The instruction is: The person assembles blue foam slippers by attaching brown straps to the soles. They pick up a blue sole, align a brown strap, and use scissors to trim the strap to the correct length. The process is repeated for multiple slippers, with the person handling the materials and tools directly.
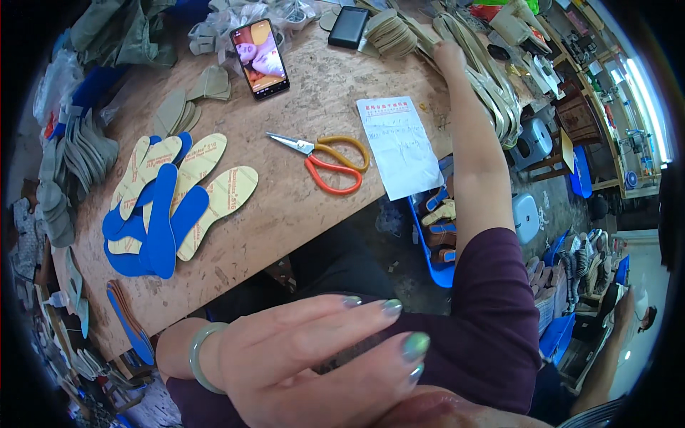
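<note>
Head view: left hand (289,357) loosely curled, empty; right hand (448,57) at beige strips (492,89), grip unclear.

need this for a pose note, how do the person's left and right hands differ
The left hand is close to the camera and looks large; the right hand is stretched far out and looks small.
The left hand has a pale green bangle at its wrist; none shows at the right hand's.
The left hand's shiny green nails show clearly; the right hand's are too small to make out.
Both are ungloved.
</note>
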Action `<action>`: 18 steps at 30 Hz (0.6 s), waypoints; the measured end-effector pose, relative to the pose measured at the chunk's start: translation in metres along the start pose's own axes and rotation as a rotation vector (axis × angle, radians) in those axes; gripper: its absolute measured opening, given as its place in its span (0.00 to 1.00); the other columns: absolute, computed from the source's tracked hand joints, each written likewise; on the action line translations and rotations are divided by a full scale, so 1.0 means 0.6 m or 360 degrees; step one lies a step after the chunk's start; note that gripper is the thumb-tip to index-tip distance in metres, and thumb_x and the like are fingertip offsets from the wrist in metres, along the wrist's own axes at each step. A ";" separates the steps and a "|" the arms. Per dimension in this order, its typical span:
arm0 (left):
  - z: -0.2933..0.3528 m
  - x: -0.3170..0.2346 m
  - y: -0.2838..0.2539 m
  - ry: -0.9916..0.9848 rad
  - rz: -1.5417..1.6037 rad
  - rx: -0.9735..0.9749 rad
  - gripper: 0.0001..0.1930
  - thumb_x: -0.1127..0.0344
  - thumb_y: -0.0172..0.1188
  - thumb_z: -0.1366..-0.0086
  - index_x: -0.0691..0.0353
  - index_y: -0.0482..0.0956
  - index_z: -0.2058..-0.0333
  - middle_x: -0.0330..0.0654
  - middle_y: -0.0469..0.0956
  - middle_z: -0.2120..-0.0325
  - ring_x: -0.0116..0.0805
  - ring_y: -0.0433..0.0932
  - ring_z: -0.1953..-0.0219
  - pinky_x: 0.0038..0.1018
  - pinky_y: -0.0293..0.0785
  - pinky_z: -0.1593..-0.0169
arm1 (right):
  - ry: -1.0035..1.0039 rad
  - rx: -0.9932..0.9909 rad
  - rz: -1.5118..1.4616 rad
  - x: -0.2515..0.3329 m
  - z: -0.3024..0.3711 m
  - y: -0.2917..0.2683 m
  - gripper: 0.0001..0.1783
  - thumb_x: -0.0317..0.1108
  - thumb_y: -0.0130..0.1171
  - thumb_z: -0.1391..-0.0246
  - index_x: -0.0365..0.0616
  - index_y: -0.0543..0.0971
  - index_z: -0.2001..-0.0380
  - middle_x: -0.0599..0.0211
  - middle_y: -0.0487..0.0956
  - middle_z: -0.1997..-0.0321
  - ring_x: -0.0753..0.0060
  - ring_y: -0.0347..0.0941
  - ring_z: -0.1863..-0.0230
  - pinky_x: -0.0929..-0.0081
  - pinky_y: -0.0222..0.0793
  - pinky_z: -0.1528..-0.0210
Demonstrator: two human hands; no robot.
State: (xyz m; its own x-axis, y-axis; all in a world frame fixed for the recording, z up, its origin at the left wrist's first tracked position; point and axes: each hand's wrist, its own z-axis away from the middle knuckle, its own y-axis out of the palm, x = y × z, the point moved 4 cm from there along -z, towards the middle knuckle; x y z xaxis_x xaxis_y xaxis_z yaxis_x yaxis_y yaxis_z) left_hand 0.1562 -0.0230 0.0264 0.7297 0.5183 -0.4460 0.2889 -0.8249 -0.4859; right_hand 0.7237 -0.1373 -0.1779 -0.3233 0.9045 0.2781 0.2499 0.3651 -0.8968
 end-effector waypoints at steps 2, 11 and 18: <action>-0.003 0.008 -0.002 0.0014 -0.0031 -0.0070 0.12 0.69 0.60 0.48 0.66 0.80 0.64 0.52 0.73 0.58 0.49 0.80 0.63 0.34 0.78 0.66 | 0.0078 -0.0148 -0.0109 0.005 -0.037 -0.035 0.17 0.42 0.55 0.52 0.50 0.83 0.61 0.52 0.80 0.60 0.49 0.76 0.55 0.58 0.70 0.51; -0.018 0.028 0.024 0.0026 0.0302 0.0053 0.12 0.69 0.62 0.48 0.71 0.81 0.66 0.53 0.73 0.58 0.49 0.79 0.63 0.28 0.79 0.63 | 0.0087 0.0671 -0.1053 0.010 -0.051 -0.078 0.11 0.31 0.64 0.53 0.42 0.82 0.64 0.73 0.76 0.77 0.83 0.69 0.77 0.81 0.65 0.76; 0.075 -0.070 -0.034 -0.0629 -0.0253 -0.0138 0.15 0.71 0.63 0.49 0.67 0.75 0.62 0.50 0.77 0.67 0.45 0.80 0.68 0.27 0.78 0.75 | 0.0255 0.0681 -0.1096 -0.066 -0.073 -0.038 0.08 0.29 0.63 0.53 0.38 0.79 0.68 0.68 0.77 0.76 0.76 0.70 0.78 0.78 0.68 0.73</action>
State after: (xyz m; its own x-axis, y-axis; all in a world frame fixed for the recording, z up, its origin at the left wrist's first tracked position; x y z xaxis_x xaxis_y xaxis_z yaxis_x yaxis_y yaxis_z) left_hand 0.0917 -0.0177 0.0211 0.3834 0.6730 -0.6325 0.4420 -0.7350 -0.5142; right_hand 0.7707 -0.1717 -0.1531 -0.1347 0.5413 0.8300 -0.3363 0.7629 -0.5521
